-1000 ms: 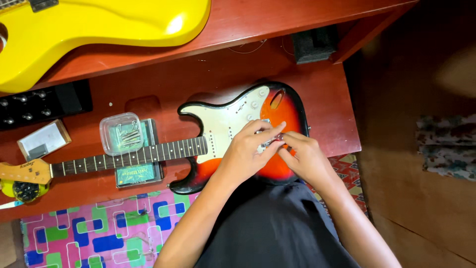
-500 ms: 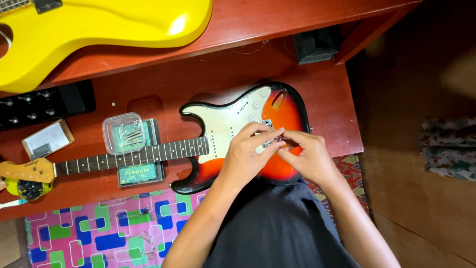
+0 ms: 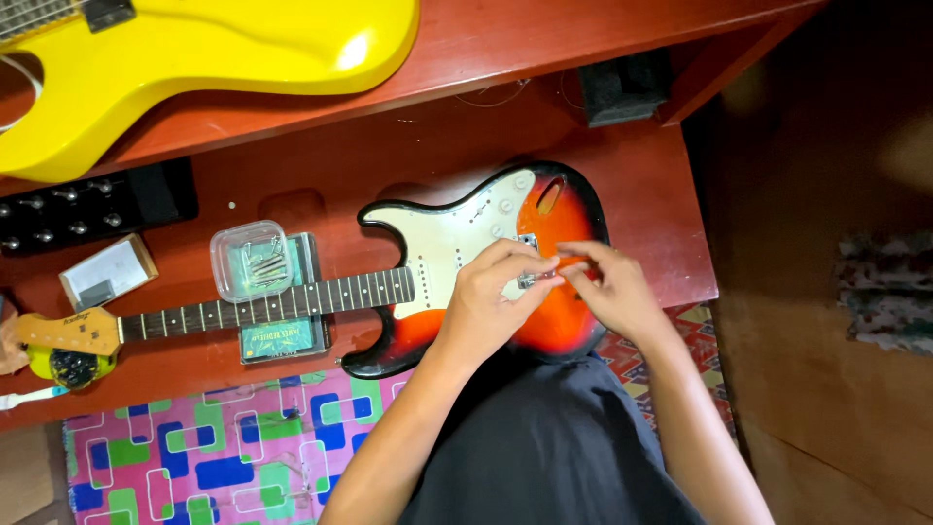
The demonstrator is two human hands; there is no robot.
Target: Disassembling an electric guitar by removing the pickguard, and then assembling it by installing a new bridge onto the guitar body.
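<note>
One red wooden desk (image 3: 671, 224) is seen from above, with a raised shelf at the back. Two guitars are counted: a yellow guitar (image 3: 214, 58) lies on the shelf, and a sunburst guitar (image 3: 457, 243) lies flat on the lower desk surface, neck pointing left. One patterned mat (image 3: 194, 457) in pink, blue and green is seen below the desk edge.

The sunburst guitar is shown with a red-orange body edged in black, a cream pickguard, a dark fretboard with dot markers, and a pale headstock at far left. Its body sits right in front of the person, by the near desk edge.

Two hands are counted, both over the bridge area of the body. The left hand (image 3: 486, 306) is curled narrow, fingertips pinched on a small metal part (image 3: 533, 279). The right hand (image 3: 612, 292) is also narrowed, fingertips meeting the same spot; what it grips cannot be told.

One clear plastic box (image 3: 255, 259) of small metal pieces rests on the neck. One black block (image 3: 627, 86) sits at the shelf's edge.
</note>
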